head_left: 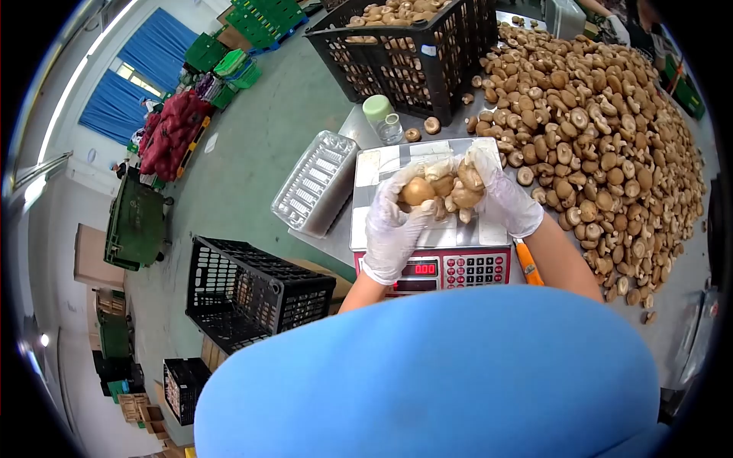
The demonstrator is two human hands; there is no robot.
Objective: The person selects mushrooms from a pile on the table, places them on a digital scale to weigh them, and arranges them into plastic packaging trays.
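Note:
Both my hands wear thin whitish gloves and cup a cluster of several brown shiitake mushrooms (441,191) between them. My left hand (393,233) curls around the left side of the cluster. On the other side, my right hand (500,197) wraps the mushrooms with bent fingers. The cluster is above the pan of a red-and-white digital scale (374,166), whose display reads 0.00; the undersides are partly hidden. A large heap of loose shiitake mushrooms (603,130) spreads over the table to the right of my right hand.
A stack of clear plastic trays (317,183) stands left of the scale, near a green-lidded jar (378,111). Behind is a black crate (427,65) of mushrooms. An orange-handled tool (528,263) lies right of the scale. Another black crate (252,294) sits lower left. A gloved co-worker's hand (618,29) shows top right.

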